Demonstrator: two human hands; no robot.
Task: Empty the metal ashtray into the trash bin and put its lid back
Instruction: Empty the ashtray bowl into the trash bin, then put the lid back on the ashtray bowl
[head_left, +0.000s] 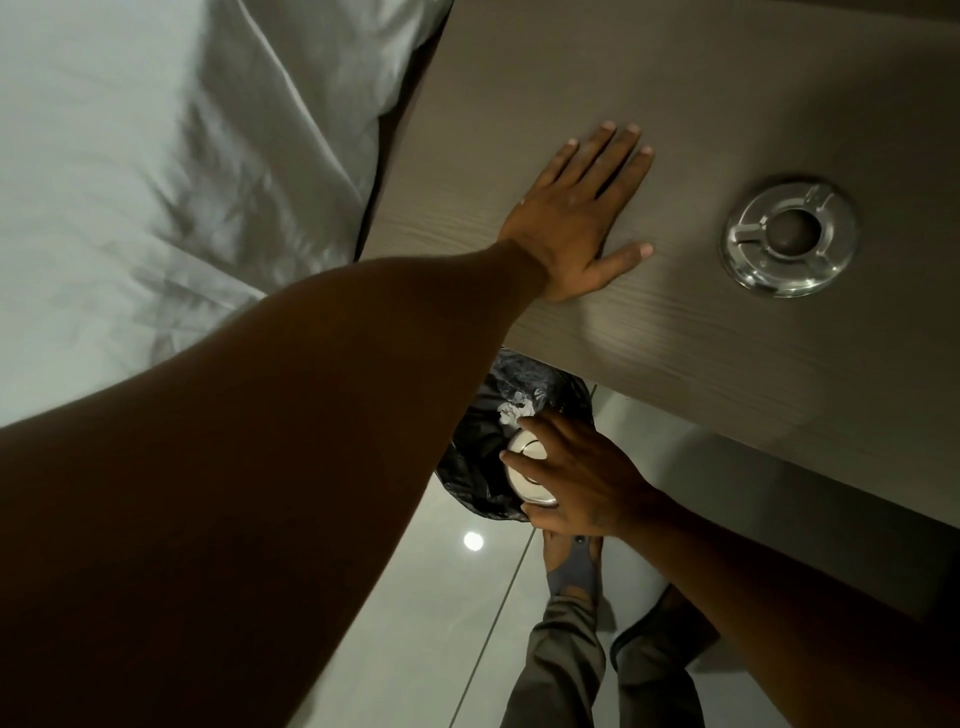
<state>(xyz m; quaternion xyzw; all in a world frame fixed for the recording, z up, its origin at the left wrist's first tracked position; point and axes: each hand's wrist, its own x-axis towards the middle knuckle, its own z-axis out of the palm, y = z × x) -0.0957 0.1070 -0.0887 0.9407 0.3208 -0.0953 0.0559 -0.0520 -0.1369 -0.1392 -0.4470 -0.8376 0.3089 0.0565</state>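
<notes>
My right hand grips the round, shiny metal ashtray bowl, held tilted over the trash bin, which is lined with a black bag and holds some white crumpled waste. The bin stands on the floor just below the table's front edge. The ashtray's lid, a shiny ring with cigarette notches and a dark centre, lies flat on the brown table to the right. My left hand rests palm down on the table with fingers spread, left of the lid and not touching it.
A bed with white sheets fills the left side, close against the table's left edge. The glossy tiled floor lies below, with my legs and feet standing next to the bin.
</notes>
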